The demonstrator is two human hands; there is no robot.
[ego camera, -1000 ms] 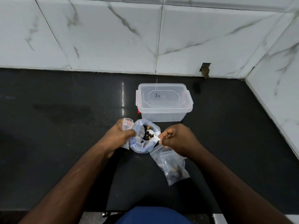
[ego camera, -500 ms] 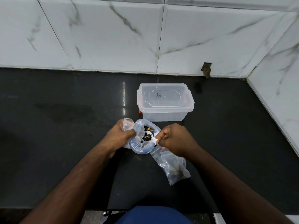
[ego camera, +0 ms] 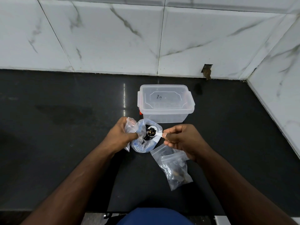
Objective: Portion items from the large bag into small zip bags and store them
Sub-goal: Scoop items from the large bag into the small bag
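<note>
Scooping from the large bag (ego camera: 142, 140) at the middle of the frame, mid-portioning by the look of it. Right hand (ego camera: 181, 140) pinching the handle of a small white scoop (ego camera: 153, 131) between thumb and curled fingers, bowl sitting in the bag's open mouth with dark pieces in it. Left hand (ego camera: 121, 137) curled round the bag's rim, and gripping with it an empty-looking small zip bag (ego camera: 129, 126) pressed against the large bag's left side. Already filled, it seems: zip bags (ego camera: 174, 168) of dark pieces lying on the black surface (ego camera: 65, 127) just below the right hand, how many hard to tell. Closed clear storage box (ego camera: 165, 103) just above the large bag, lid on. Next, probably: lifting the scoop level, tipping it into the small bag's mouth, which needs opening first. Risk of spilling pieces if tilted early.
</note>
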